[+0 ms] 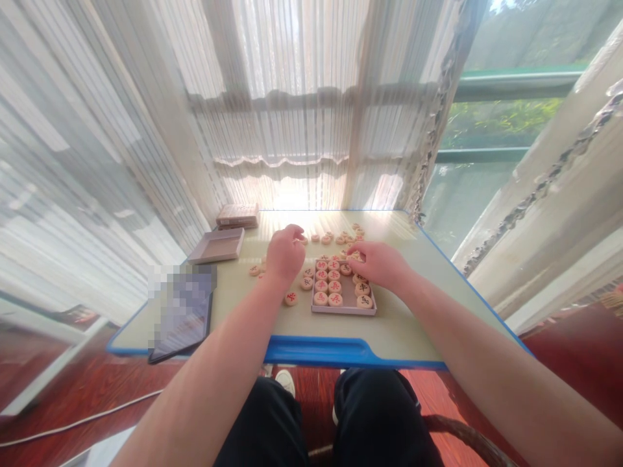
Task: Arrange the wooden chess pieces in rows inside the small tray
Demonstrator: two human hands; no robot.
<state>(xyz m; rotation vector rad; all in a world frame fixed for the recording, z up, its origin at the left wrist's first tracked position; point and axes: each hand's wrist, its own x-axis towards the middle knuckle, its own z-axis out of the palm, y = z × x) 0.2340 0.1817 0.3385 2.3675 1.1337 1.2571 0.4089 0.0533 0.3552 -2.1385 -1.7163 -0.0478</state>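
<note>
A shallow box tray [344, 311] holds round wooden xiangqi pieces [334, 286] with red and black characters, in columns at its left and right; bare bottom shows between. My right hand [374, 261] is over the tray's far right corner, thumb and fingers closed about a piece that they partly cover. Beyond the tray's left side, my left hand [286, 251] is raised a little with curled fingers, close to a loose piece; what it holds, if anything, is hidden. A red-marked piece [291, 298] lies between my left forearm and the tray.
More loose pieces [326, 239] are scattered at the table's far side. An open box lid [217, 246] lies at the left, with a stacked box [238, 215] behind it. A tablet [187, 311] lies at the left edge. A blue rim [316, 349] borders the table; sheer curtains hang behind.
</note>
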